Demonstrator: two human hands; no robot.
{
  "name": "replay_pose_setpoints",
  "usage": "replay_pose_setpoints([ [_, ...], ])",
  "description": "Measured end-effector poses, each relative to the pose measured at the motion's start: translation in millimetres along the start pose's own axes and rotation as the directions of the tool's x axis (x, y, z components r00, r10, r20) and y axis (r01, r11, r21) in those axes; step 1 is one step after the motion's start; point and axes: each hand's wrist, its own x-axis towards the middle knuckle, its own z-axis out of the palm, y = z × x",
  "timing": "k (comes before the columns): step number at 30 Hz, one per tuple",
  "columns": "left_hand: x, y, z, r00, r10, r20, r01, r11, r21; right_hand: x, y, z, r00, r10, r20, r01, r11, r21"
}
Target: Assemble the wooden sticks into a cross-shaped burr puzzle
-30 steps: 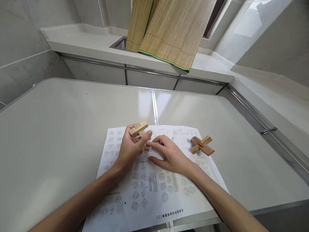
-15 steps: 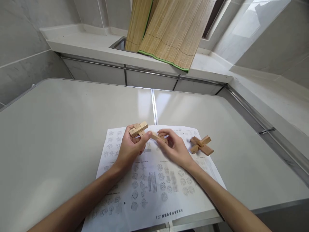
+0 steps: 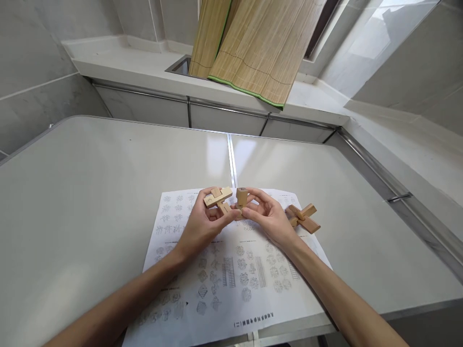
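Observation:
My left hand (image 3: 204, 212) is closed around several interlocked pale wooden puzzle pieces (image 3: 219, 197), which form a rough cross with small marks on their faces. Close beside it, my right hand (image 3: 267, 212) pinches a single notched wooden puzzle piece (image 3: 241, 196), standing upright between thumb and fingers. The two hands nearly meet, and part of the single piece's lower end is hidden by fingertips. To the right of my right hand lies a darker cross-shaped wooden puzzle (image 3: 306, 219), partly covered by that hand.
A printed sheet (image 3: 231, 308) with puzzle diagrams lies under my hands on the pale folding table (image 3: 90, 193). A metal seam (image 3: 231, 159) runs across the tabletop. Beyond the far edge, a bamboo mat (image 3: 253, 53) hangs over a white ledge (image 3: 119, 65).
My right hand has turned its puzzle piece from lying slantwise to upright. The left-hand pieces have moved slightly right and tilted. The darker cross is now more covered.

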Motion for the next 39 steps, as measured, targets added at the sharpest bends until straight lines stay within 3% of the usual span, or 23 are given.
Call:
replay_pose_setpoints([
  [6, 0.2, -3.4, 0.6, 0.997, 0.034, 0.065, -0.039, 0.996, 0.083, -1.4, 3.9, -0.7, 0.999, -0.001, 0.033, 0.002, 0.999, -0.038],
  [11, 0.4, -3.8, 0.6, 0.992, 0.042, 0.116, -0.06, 0.986, 0.158, -0.1, 7.9, -0.3, 0.991, -0.135, 0.023, 0.137, 0.986, -0.094],
  [14, 0.4, -3.0, 0.2, 0.991, 0.062, 0.116, -0.084, 0.976, 0.201, 0.4, 7.7, -1.6, 0.983, -0.181, -0.001, 0.178, 0.965, -0.192],
  [18, -1.0, 0.1, 1.0, 0.99, 0.066, 0.126, -0.091, 0.975, 0.204, -0.4, 5.3, -2.7, 0.988, -0.152, 0.003, 0.145, 0.94, -0.31],
  [23, -0.9, -0.3, 1.4, 0.991, 0.059, 0.118, -0.079, 0.981, 0.177, -2.6, 1.4, 1.0, 0.996, -0.088, 0.007, 0.086, 0.941, -0.327],
  [29, -0.2, -1.6, 0.0, 0.992, 0.057, 0.114, -0.074, 0.986, 0.151, -4.5, 1.8, 3.3, 0.99, -0.128, 0.051, 0.137, 0.951, -0.276],
  [35, -0.4, 1.4, -0.2, 0.996, 0.067, 0.065, -0.078, 0.981, 0.176, -5.8, 6.0, 0.3, 0.974, -0.224, 0.012, 0.206, 0.874, -0.439],
  [39, -0.6, 2.0, -0.1, 0.994, 0.081, 0.069, -0.092, 0.978, 0.186, -7.0, 6.4, 0.0, 0.975, -0.22, 0.007, 0.198, 0.863, -0.465],
])
